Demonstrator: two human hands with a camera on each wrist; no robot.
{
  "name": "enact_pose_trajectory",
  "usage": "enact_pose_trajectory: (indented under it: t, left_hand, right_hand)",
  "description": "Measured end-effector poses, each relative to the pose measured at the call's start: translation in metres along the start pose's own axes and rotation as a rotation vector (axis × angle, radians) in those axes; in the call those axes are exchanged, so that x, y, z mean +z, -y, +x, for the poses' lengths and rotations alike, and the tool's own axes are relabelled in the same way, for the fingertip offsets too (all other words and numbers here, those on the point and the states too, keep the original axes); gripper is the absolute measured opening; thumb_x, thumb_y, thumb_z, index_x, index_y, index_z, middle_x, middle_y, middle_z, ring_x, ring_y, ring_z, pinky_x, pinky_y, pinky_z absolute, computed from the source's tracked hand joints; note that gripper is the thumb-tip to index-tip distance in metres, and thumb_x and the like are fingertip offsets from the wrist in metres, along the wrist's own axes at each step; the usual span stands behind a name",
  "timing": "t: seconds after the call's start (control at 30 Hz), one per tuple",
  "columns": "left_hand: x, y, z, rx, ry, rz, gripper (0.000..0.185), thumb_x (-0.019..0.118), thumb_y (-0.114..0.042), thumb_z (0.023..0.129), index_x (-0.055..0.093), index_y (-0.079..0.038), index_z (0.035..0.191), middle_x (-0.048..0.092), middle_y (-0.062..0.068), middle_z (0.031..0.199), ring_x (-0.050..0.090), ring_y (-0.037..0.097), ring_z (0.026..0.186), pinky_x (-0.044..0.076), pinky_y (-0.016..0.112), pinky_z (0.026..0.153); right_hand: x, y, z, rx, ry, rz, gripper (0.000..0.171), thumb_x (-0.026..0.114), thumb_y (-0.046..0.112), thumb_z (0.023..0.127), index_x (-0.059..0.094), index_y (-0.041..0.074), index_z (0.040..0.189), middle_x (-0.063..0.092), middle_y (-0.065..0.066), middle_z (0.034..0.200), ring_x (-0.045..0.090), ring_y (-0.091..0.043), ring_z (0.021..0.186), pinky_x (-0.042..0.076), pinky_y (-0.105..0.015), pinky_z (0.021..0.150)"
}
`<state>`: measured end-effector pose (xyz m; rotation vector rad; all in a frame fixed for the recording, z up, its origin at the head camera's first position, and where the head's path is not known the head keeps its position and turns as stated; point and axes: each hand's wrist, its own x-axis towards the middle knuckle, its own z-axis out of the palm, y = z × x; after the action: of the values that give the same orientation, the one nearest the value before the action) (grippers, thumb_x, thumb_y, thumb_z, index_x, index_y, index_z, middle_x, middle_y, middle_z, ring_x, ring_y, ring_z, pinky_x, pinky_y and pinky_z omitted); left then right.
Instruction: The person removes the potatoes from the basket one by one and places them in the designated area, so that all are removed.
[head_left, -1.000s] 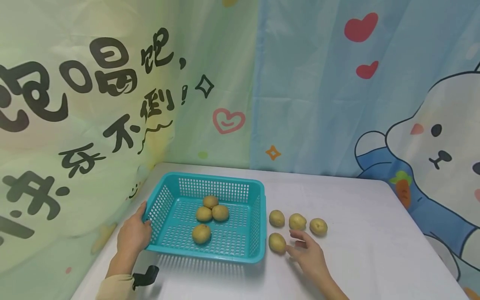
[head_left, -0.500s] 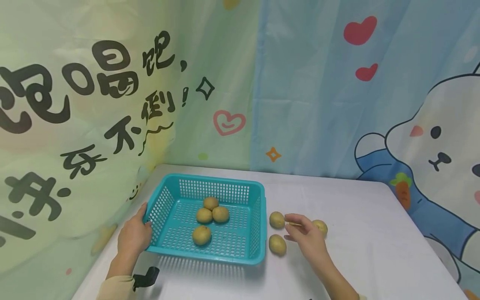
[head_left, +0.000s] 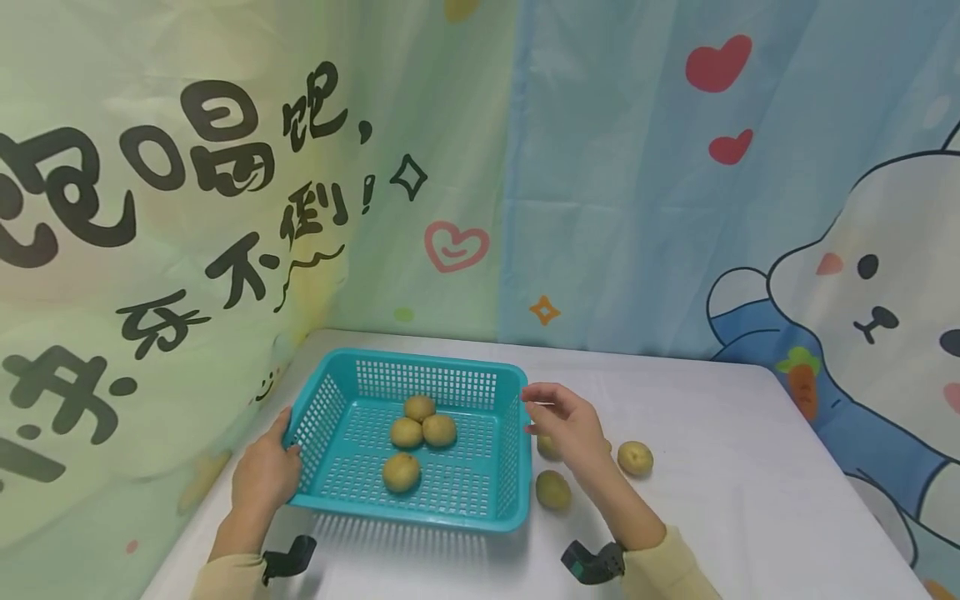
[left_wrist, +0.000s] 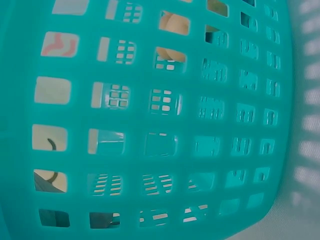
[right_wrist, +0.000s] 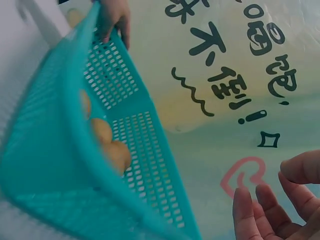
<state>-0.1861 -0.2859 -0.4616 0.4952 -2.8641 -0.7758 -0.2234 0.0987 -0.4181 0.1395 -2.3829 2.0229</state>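
Observation:
A turquoise perforated plastic basket (head_left: 480, 467) stands on the left part of the table, with several potatoes (head_left: 401, 472) on its floor. My left hand (head_left: 264, 473) grips the basket's left rim; the left wrist view shows only the basket wall (left_wrist: 135, 155) close up. By the right rim, my right hand (head_left: 566, 425) is raised with loosely bent fingers and holds nothing. The right wrist view shows those fingers (right_wrist: 268, 207) apart from the basket. Beneath and beside that hand, several more potatoes (head_left: 553, 490) lie on the table, some partly hidden by it.
The white-covered table (head_left: 735, 500) extends to the right of the loose potatoes. A printed curtain (head_left: 615, 167) hangs behind it, and another printed sheet (head_left: 187, 275) borders the left side. Dark wrist devices (head_left: 592, 562) sit on both forearms.
My right hand has moved left and away from me, from beside the near loose potato, over the others, to the basket's right rim. The left hand keeps its grip; the potatoes look unmoved.

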Motion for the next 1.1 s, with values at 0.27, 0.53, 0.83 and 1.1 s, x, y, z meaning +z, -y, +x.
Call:
enact_pose_trajectory:
  t: [0.27,0.53,0.83,1.1]
  left_hand:
    - [0.0,0.002,0.0,0.001,0.016,-0.018,0.061,0.05,-0.007,0.095,0.028,-0.003,0.152,0.049,0.038,0.132,0.054,0.03,0.067,0.037,0.034,0.05]
    - [-0.002,0.001,-0.001,0.001,0.019,-0.02,0.062,0.051,-0.008,0.096,0.028,-0.003,0.153,0.048,0.037,0.133,0.055,0.031,0.07,0.039,0.036,0.052]
    - [0.0,0.002,0.001,-0.005,0.021,-0.016,0.062,0.052,-0.009,0.096,0.028,-0.004,0.153,0.049,0.037,0.132,0.055,0.031,0.07,0.04,0.036,0.053]
    - [0.0,0.001,0.001,-0.012,0.02,-0.012,0.062,0.051,-0.008,0.095,0.028,-0.003,0.153,0.049,0.037,0.132,0.056,0.032,0.072,0.04,0.036,0.053]
  right_hand:
    - [0.028,0.015,0.027,-0.075,-0.006,0.056,0.024,0.063,0.01,0.094,0.064,0.003,0.117,0.065,-0.011,0.117,0.062,-0.028,0.106,0.055,-0.034,0.079]
    - [0.05,0.014,0.051,-0.151,-0.011,0.032,0.02,0.063,0.007,0.094,0.067,0.004,0.113,0.065,-0.013,0.112,0.062,-0.037,0.1,0.056,-0.037,0.076]
    - [0.068,-0.01,0.073,-0.133,0.023,-0.129,0.02,0.062,0.008,0.093,0.067,0.003,0.112,0.066,-0.012,0.108,0.065,-0.024,0.091,0.056,-0.036,0.073]
    - [0.083,-0.014,0.088,-0.091,0.213,-0.347,0.026,0.063,0.017,0.094,0.067,0.007,0.118,0.066,-0.009,0.115,0.065,-0.023,0.089,0.052,-0.033,0.07]
